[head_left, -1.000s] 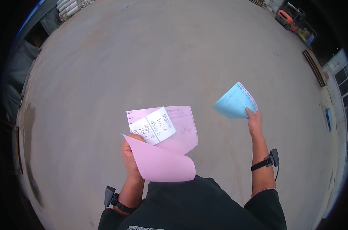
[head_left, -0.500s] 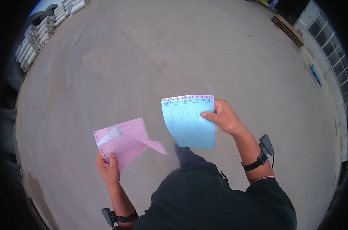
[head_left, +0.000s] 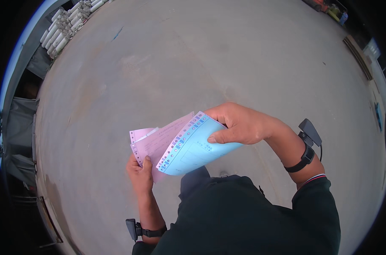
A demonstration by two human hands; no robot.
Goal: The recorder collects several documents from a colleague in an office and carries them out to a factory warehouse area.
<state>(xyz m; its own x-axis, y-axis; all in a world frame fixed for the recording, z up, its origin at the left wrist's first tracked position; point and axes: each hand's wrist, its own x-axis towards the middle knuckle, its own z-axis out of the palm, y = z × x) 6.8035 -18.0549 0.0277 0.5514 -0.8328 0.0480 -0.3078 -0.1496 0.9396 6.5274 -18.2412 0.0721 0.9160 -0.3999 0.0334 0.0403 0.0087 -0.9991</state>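
A blue sheet (head_left: 197,146) with punched margins is being pinched at its upper right corner by the right hand (head_left: 239,124), thumb pressed on top and fingers curled beneath, and it is being laid partly over the pink sheets (head_left: 156,144). Those pink sheets are being gripped from below by the left hand (head_left: 140,173), the thumb closed over their lower edge, the papers fanned upward and to the right in front of the person's chest. Both bundles are being held in the air above a bare concrete floor (head_left: 193,59), well apart from the rolls of pale material (head_left: 67,25) stacked at the far left edge. Black bands with small units are being worn on both wrists. The papers are being held only at single corners and edges, so a loose grip is likely being risked: a gust across this open yard could be lifting the thin blue sheet away, or the pink sheets could be sliding out of order as the two stacks are being brought together. Creasing along the punched strip is also being risked where the thumb is bearing down.
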